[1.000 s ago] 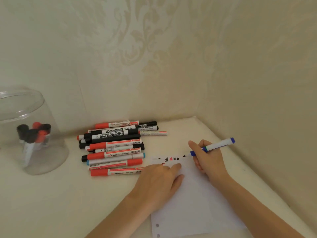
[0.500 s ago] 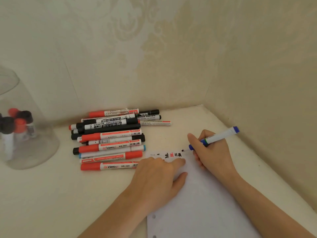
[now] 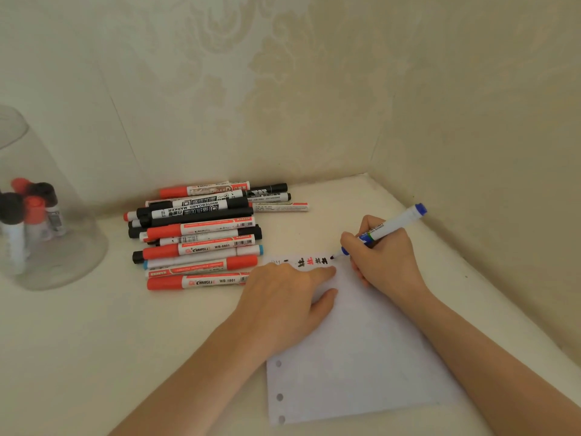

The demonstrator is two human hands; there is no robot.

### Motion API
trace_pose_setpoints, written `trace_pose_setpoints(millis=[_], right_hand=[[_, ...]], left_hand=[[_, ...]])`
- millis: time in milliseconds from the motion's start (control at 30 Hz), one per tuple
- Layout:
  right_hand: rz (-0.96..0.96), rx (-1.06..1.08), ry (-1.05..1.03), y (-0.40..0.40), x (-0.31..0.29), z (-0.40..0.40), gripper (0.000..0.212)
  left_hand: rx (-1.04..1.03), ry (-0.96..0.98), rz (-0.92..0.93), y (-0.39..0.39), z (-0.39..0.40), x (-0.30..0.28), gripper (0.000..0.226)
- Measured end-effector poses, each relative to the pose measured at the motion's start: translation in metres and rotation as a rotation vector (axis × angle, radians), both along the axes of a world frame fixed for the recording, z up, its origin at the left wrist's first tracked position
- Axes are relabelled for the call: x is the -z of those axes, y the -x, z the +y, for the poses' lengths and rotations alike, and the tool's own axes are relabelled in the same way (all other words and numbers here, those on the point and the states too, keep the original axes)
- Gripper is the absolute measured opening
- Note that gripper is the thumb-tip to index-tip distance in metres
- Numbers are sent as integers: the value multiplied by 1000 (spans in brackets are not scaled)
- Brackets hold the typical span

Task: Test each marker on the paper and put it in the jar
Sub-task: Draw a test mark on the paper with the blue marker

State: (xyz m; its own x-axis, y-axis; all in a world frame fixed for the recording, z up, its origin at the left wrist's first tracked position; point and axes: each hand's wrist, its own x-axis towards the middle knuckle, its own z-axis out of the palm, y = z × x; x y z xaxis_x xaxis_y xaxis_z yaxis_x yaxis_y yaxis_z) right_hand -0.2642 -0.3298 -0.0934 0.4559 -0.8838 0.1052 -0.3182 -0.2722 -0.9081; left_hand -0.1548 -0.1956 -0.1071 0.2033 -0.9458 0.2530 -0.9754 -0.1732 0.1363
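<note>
A white sheet of paper (image 3: 355, 357) with punched holes lies on the cream table, with black and red test marks along its top edge. My right hand (image 3: 382, 258) grips a blue marker (image 3: 394, 225), uncapped, its tip touching the paper at the end of the row of marks. My left hand (image 3: 284, 302) rests flat on the paper's upper left part, fingers straight. A pile of red, black and blue markers (image 3: 201, 234) lies left of the paper. A clear jar (image 3: 63, 247) at the far left holds several capped markers.
The table sits in a corner: a patterned wall runs along the back and another wall (image 3: 487, 152) stands close on the right, just beyond my right hand. Bare tabletop (image 3: 110, 341) lies between the jar and my left arm.
The view has shifted right, so the jar has slid toward the left edge. The blue marker's tip has come down onto the paper beside the last mark. My left hand stays in place.
</note>
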Motion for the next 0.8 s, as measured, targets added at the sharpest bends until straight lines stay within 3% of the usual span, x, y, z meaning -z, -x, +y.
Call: trace_pose_setpoints(millis=[800], right_hand=[[29,6,51,1,3,0,26]], left_hand=[[-2,39,25,-1,2,4,44]])
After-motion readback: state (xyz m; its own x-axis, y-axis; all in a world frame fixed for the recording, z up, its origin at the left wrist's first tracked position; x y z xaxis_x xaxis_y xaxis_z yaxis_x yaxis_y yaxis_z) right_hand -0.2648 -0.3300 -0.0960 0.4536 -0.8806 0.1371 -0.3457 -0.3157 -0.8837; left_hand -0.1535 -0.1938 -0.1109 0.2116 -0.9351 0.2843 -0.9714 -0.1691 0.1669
